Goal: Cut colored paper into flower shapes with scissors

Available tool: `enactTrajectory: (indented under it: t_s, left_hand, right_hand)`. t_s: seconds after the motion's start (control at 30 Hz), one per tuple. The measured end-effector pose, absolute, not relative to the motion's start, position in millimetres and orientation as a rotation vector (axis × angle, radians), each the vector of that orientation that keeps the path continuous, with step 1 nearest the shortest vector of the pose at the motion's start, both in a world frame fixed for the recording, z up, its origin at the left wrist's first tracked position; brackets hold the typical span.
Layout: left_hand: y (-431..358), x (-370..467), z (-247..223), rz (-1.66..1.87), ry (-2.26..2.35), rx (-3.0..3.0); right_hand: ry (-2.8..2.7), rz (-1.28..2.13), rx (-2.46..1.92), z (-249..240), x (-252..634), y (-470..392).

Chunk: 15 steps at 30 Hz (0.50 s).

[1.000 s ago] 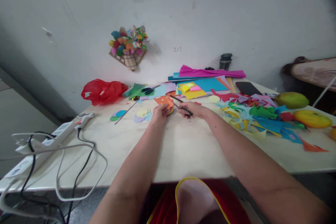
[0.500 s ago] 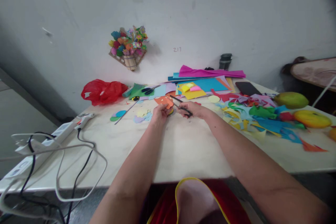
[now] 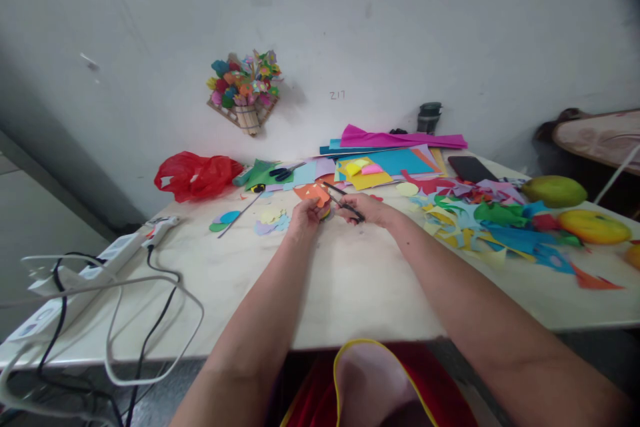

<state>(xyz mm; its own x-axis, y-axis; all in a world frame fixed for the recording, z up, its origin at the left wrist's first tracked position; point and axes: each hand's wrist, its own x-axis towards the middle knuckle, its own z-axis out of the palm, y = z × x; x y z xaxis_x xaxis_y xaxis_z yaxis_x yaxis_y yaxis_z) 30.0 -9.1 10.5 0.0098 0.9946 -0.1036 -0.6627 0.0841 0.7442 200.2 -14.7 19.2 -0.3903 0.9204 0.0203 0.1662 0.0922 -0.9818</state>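
Over the middle of the table, my left hand (image 3: 306, 215) is closed on a piece of orange paper (image 3: 314, 194). Just to its right, my right hand (image 3: 361, 207) grips a pair of dark scissors (image 3: 356, 213) by the handles. Their blades point left and stand apart at the paper's right edge. Beneath the orange paper, a bit of yellow shows by my left fingers. Left of my hands lie pale scalloped paper cut-outs (image 3: 273, 221) and blue, green and purple paper circles (image 3: 225, 219).
Coloured paper sheets (image 3: 400, 163) lie at the back, with spare scissors (image 3: 286, 173) to their left. Paper scraps (image 3: 520, 233), fruit (image 3: 595, 226) and a phone (image 3: 473, 169) are on the right. A red plastic bag (image 3: 197, 175) and a power strip (image 3: 75, 290) with cables are on the left.
Both hands stay nearly in place. The scissors and the orange paper have shifted only very slightly between the frames.
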Motion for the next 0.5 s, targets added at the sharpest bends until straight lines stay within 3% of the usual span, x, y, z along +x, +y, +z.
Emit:
enactTrajectory:
  t_s: [0.5]
  left_hand:
    - [-14.4, 33.5, 12.8, 1.414, 0.634, 0.594]
  right_hand:
    - [-1.655, 1.371, -1.005, 15.2, 200.4, -12.1]
